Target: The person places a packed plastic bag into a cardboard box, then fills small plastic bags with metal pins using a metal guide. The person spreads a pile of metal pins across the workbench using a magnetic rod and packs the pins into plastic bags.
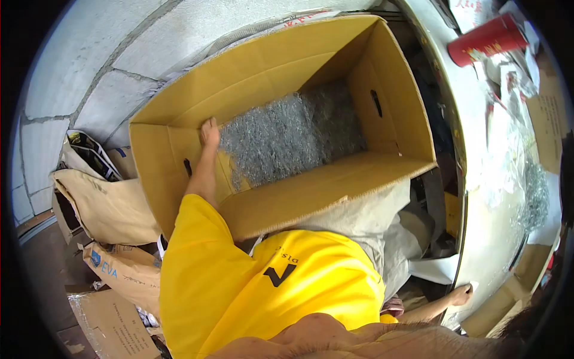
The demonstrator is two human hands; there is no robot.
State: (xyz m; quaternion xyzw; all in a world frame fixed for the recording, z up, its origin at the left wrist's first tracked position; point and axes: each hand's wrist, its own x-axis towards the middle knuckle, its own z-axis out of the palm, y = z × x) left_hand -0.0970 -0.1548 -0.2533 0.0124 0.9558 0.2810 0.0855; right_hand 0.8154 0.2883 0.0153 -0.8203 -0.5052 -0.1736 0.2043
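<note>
My left hand (210,133) reaches down inside a large open cardboard box (272,212), near its left end. Its fingers look curled in beside a heap of fine, silvery metal pieces (275,140) that covers most of the box floor. Whether anything is between those fingers is hidden. Off to the right, my right hand (460,294) rests at the edge of a table (478,239), with its fingers curled. What it grips, if anything, I cannot make out.
A red cylindrical container (489,39) lies on the table, near clear plastic wrapping (508,96) and another clump of silvery pieces (536,197). Brown paper sacks (113,206) and a flattened carton (110,323) lie at the left. A pale block wall (84,66) stands behind the box.
</note>
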